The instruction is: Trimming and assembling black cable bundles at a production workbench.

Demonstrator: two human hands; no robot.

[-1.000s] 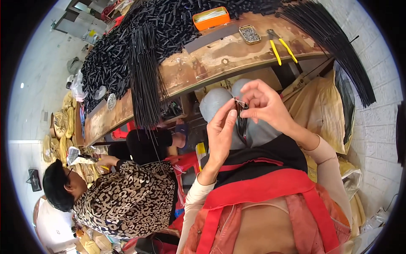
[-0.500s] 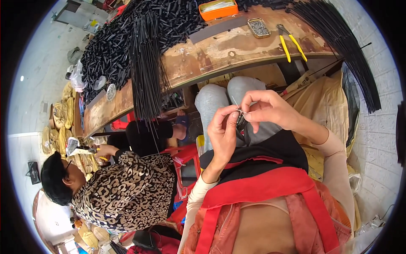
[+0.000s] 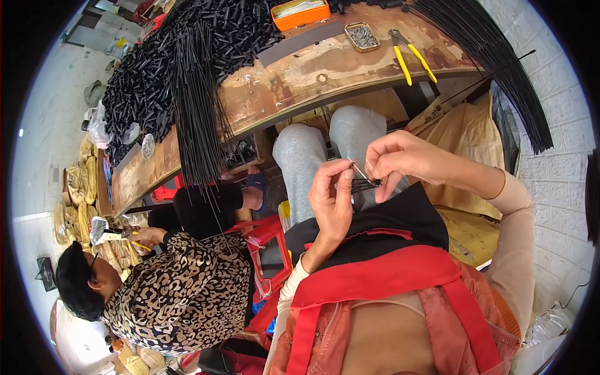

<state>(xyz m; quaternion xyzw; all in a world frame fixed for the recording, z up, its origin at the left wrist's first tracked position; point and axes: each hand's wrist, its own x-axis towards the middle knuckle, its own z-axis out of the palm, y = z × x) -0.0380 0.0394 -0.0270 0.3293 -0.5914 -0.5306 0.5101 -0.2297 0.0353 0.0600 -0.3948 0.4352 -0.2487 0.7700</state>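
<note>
Left hand (image 3: pixel 332 203) pinching thin piece (image 3: pixel 360 170) | stained wooden table (image 3: pixel 275 94) | brick wall (image 3: pixel 556 209)

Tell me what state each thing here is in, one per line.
Left hand: pinching thin pale piece.
Right hand: fingers curled, grip unclear.
Pliers: handles spread, lying on table.
Orange box: open, pale strips inside.
Small tray: open, holding metallic bits.
Black tubes: loosely heaped.
Black rods: bundled, overhanging table.

At centre, a thin silvery metal-looking rod (image 3: pixel 359 169) appears shiny and smooth; upper middle, the long brown wooden tabletop (image 3: pixel 281 94) is worn, patchy; upper left, short black plastic-looking tubes (image 3: pixel 140 94) gleam.
</note>
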